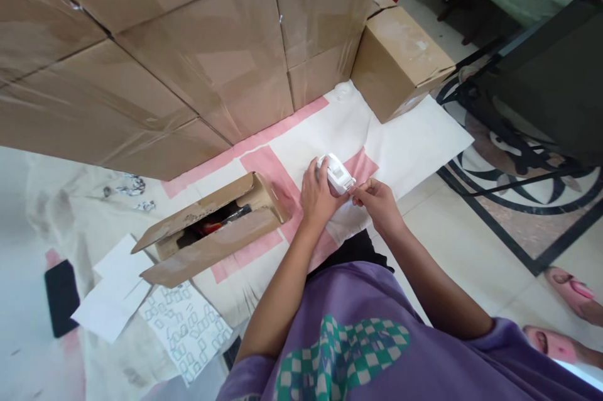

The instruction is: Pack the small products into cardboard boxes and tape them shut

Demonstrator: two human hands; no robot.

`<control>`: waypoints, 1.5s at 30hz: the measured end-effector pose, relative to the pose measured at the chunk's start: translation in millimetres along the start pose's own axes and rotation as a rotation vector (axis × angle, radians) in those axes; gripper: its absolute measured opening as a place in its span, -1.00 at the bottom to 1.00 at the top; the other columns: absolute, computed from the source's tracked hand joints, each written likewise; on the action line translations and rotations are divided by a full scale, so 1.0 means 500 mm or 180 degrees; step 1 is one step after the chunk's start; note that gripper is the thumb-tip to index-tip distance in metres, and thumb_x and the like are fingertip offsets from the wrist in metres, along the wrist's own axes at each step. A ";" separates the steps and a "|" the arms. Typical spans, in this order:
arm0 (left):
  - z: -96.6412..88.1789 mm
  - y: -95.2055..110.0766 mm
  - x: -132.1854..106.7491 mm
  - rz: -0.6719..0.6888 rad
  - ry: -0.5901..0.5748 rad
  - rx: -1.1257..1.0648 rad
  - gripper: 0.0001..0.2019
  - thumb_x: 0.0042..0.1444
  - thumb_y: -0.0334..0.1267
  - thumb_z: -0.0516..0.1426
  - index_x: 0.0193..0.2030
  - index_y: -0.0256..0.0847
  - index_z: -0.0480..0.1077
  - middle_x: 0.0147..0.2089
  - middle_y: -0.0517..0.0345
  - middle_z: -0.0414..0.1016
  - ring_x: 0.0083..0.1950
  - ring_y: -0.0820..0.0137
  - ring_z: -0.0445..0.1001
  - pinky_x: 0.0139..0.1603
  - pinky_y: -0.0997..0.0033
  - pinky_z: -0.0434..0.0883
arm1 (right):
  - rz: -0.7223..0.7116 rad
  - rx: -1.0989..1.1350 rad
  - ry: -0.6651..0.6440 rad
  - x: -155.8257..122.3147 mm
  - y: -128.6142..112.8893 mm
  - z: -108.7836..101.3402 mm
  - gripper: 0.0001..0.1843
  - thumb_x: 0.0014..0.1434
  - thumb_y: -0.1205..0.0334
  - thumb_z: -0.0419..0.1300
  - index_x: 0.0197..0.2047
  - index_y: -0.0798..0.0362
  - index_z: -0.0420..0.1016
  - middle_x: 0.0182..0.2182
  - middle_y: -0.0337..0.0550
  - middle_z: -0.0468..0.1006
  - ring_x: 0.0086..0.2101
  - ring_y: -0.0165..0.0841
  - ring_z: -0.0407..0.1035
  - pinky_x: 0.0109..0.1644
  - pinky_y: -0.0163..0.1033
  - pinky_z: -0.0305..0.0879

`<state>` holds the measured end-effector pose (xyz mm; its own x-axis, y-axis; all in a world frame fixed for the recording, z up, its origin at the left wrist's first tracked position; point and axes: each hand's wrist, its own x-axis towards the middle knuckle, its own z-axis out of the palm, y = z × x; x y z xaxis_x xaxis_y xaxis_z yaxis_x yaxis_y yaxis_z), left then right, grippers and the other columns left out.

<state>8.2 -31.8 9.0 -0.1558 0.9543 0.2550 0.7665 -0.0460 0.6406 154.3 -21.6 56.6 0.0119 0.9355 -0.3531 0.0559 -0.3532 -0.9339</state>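
A white, rounded, palm-sized device with a small grey panel on top is in my left hand. The thumb and fingers wrap round its near side. My right hand is closed in a pinch at the device's near right end, touching it or very close. What lies between those fingertips is too small to make out. Both hands are above a table covered with a pink and white cloth. To their left, a long cardboard box lies with its flaps up, and something dark and red shows inside.
Taped cardboard cartons form a wall along the table's far side. A smaller carton stands at the far right. Loose white papers, a sheet with drawn rectangles and a black phone-like slab lie on the left. Another person's feet are at lower right.
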 end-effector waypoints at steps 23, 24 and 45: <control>-0.001 -0.003 0.002 0.0055 -0.0027 0.0063 0.05 -0.04 0.08 0.41 0.49 -0.18 0.00 0.46 -0.31 0.11 0.46 -0.07 0.21 0.38 -0.05 0.31 | 0.0270 0.0058 -0.0236 -0.026 0.018 -0.030 -0.65 0.03 -0.03 0.43 -0.29 0.08 0.58 -0.38 -0.13 0.70 -0.62 -0.52 0.22 -0.53 -0.31 0.18; -0.001 -0.002 0.002 0.0060 -0.0016 0.0059 0.03 -0.02 0.10 0.39 0.49 -0.19 0.01 0.46 -0.31 0.12 0.46 -0.07 0.21 0.38 -0.04 0.31 | 0.0269 0.0044 -0.0213 -0.026 0.018 -0.029 -0.65 0.04 -0.05 0.42 -0.30 0.08 0.60 -0.35 -0.11 0.70 -0.62 -0.53 0.21 -0.54 -0.31 0.16; 0.009 0.001 0.001 0.0111 0.0168 0.0198 0.00 -0.06 0.01 0.42 0.45 -0.25 0.10 0.41 -0.37 0.20 0.38 -0.17 0.32 0.31 -0.12 0.40 | -0.0636 -0.0766 -0.0054 0.021 0.075 -0.014 -0.73 0.15 0.05 0.23 -0.47 0.04 0.53 -0.55 -0.20 0.60 -0.46 -0.30 0.51 -0.26 -0.21 0.42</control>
<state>11.0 -30.1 6.2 -0.1599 0.9354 0.3153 0.8089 -0.0589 0.5849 163.6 -24.9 18.1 -0.0397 0.9852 -0.1669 0.2900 -0.1484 -0.9454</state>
